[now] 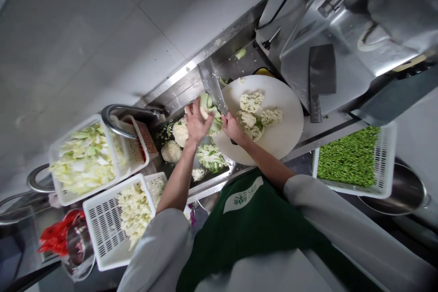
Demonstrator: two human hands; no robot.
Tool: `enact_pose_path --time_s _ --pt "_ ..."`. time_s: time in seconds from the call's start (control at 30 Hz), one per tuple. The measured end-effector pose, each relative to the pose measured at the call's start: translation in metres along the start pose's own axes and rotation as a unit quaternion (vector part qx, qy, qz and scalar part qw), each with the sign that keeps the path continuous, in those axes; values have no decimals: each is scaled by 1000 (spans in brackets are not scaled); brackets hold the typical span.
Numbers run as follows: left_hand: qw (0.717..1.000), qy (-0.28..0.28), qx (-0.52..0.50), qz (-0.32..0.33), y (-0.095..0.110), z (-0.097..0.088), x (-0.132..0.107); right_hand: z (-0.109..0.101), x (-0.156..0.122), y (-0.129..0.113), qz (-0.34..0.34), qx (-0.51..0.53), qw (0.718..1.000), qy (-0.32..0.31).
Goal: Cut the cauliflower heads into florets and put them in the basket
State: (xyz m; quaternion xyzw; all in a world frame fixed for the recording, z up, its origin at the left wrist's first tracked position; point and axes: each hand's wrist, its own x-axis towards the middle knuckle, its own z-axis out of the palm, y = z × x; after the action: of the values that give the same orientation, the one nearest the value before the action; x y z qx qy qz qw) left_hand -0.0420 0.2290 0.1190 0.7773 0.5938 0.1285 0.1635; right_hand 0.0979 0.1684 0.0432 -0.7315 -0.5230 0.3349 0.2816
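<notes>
White and round, the board [284, 139] bears cut cauliflower pieces [251, 101]; just off its left edge, the left hand [197, 127] lays widely spread fingers against a leafy cauliflower [206, 101], while the right hand [233, 128] has its fingers closed round the handle of a knife [211, 85], blade alongside that cauliflower at the board's left. For clean trimming, it seems wise to tuck the left thumb away from the blade, steady the cauliflower firmly, and use short, controlled strokes.
</notes>
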Motion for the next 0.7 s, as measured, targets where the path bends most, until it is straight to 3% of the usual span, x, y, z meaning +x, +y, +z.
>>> enact_pose_path --time_s 0.17,0.33,0.5,0.6,0.7 --pt "999 8 -47 -18 -17 -4 3 -8 23 13 -49 -19 998 -23" --pt "997 28 -68 -30 -21 -7 1 -23 23 -2 -77 -9 997 -29" --pt "991 61 -71 -94 5 1 -40 -33 -26 -15 -87 -18 995 -47" --pt "991 52 -75 -98 27 11 -71 -36 -54 0 -70 -25 996 -53" --pt "992 34 -68 -98 41 18 -83 -40 -55 26 -42 -25 998 -51"
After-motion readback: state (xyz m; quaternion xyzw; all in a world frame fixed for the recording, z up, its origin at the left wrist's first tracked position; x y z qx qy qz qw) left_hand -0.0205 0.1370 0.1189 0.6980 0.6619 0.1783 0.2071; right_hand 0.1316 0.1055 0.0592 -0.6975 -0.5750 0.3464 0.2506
